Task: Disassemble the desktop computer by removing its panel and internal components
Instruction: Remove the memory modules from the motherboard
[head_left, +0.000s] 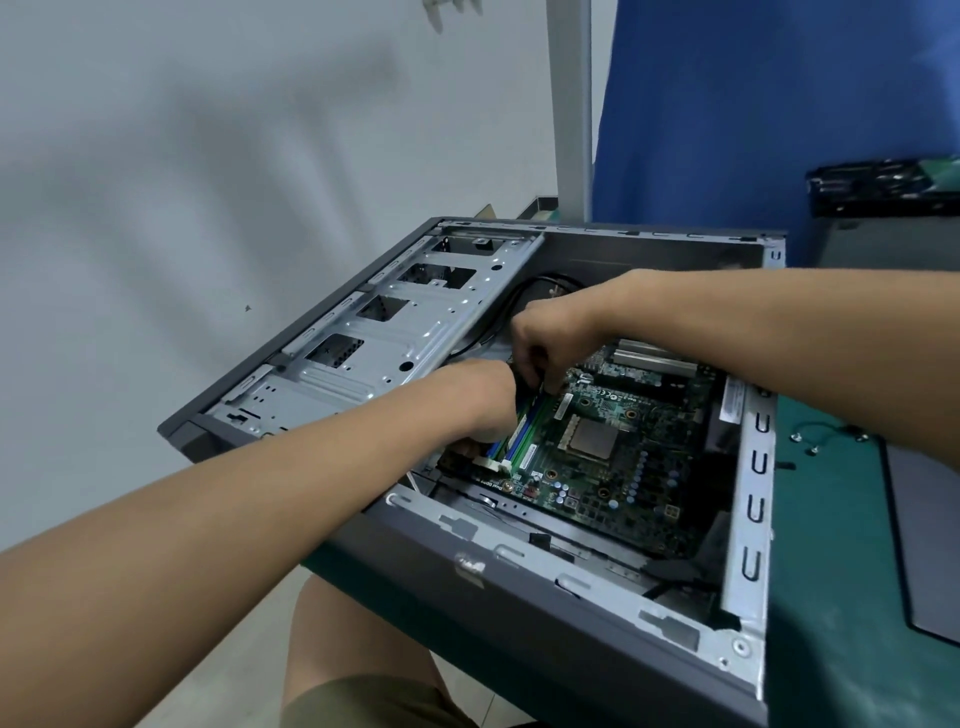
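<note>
- Head view, the task's thing: open grey steel desktop computer case (571, 613) lying on its side on the green-matted surface (831, 597), side cover already off, left end overhanging the surface edge.
- Flat on the case floor: green motherboard (639, 467) with a square metal-lidded processor (592, 439); along its left edge, blue and white memory slots (506, 447); just beside those, a silver perforated drive cage (384, 338).
- Right hand (545, 338): reaching in from the right, fingers and thumb curled down, pinching the far end of seemingly a thin green memory module (531, 422) standing on edge in the slots.
- Left hand (480, 400): down at the near end of the same slots; fingers tucked under the palm, so grip impossible to tell.
- Handling, by judgement: module light, stiff, brittle. Best held by its bare end edges, end latches pushed out first, then lifted straight up without rocking or twisting.
- Case probably heavy and rigid, with sharp stamped rims. Safer gripped by the outer grey walls, and slid back from the edge.
- Off to the right: flat grey side panel (924, 545) lying on the surface, small loose screws (810, 449) near it.
</note>
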